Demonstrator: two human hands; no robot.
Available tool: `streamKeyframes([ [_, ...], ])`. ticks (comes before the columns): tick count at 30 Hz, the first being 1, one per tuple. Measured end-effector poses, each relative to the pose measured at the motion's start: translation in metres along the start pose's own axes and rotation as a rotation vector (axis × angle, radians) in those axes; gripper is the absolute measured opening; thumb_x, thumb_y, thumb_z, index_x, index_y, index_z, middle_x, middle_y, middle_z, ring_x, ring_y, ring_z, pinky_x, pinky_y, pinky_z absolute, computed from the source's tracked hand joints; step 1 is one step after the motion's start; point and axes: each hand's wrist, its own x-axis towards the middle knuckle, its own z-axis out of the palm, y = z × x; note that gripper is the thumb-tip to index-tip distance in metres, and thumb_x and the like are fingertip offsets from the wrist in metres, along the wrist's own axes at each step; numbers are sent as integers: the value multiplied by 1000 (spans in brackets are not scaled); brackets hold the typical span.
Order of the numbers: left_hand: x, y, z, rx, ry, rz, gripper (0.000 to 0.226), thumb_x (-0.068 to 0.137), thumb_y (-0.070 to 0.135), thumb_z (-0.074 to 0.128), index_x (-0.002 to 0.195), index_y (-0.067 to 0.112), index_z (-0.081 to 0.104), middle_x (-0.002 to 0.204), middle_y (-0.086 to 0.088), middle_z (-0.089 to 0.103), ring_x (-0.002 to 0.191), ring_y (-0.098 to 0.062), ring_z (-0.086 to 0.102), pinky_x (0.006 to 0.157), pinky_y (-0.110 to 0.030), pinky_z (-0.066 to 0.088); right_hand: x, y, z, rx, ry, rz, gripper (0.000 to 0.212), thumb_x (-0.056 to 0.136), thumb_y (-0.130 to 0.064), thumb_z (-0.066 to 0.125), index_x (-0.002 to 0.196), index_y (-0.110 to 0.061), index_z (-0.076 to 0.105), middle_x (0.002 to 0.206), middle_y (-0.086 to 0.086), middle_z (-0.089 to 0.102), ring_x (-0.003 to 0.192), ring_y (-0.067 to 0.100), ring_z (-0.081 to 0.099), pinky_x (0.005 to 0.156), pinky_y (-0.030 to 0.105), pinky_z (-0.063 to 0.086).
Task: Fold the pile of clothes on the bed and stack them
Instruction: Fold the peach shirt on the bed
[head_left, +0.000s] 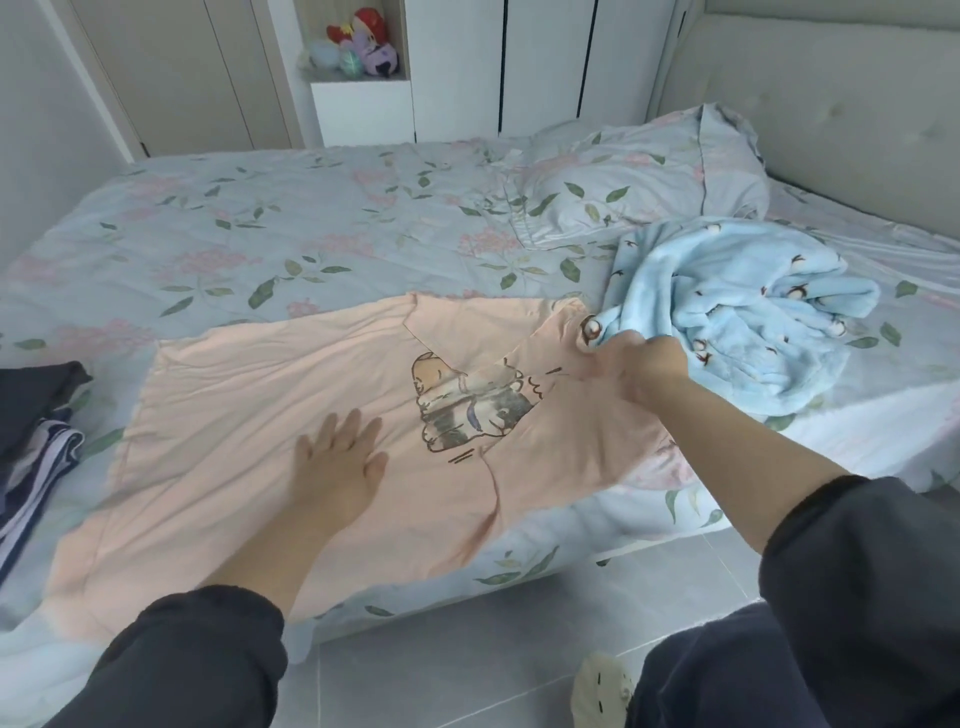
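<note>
Head view: a peach T-shirt (234, 395) lies spread across the near part of the bed (260, 223), collar toward the far side, with a cartoon print (467, 410) on its chest.

1. Left hand (337, 462): flat on the shirt's middle, palm down, fingers straight and spread. It grasps nothing and presses the fabric against the quilt, just left of the print.
2. Right hand (639, 369): fingers curled tightly round the shirt's right shoulder area. The gripped fabric is raised off the bed and drawn inward, so a flap overlaps the right part of the print. A crease runs from the flap down to the shirt's hem.
3. Blue fleece garment (727, 291): crumpled and unfolded on the bed, just beyond the right hand. Contact between the two cannot be determined.
4. Dark clothes (36, 415): stacked at the left edge of the bed, just beside the shirt's left side.

Surroundings: a floral pillow (639, 182) rests near the padded headboard (831, 104). Plush toys (358, 41) sit in a recessed shelf between white cabinet doors. Grey floor tiles (441, 665) and a pale slipper (602, 691) appear below the bed's edge. Both forearms wear dark sleeves.
</note>
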Motion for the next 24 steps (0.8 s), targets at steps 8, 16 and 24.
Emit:
streamKeyframes([
  [8,-14,-19,-36,-1654,184,-427,32,93,6,54,124,5,59,134,-7,56,110,-10,54,91,-18,39,-128,-91,86,-322,-364,-768,36,94,-10,46,127,-1,36,112,20,61,98,33,61,73,31,42],
  [16,-17,-21,-57,-1653,43,-509,22,100,15,41,117,7,52,90,-8,65,72,-16,60,69,-22,42,-127,-56,103,-222,-392,-747,25,94,-11,45,110,-4,63,111,10,65,105,27,59,86,28,42],
  [24,-4,49,-68,-1271,-288,-530,39,86,35,64,115,10,56,99,-11,64,68,-21,61,53,-26,49,-101,5,104,-571,-516,-653,36,95,-33,45,123,-10,52,120,9,54,112,29,50,92,34,40],
])
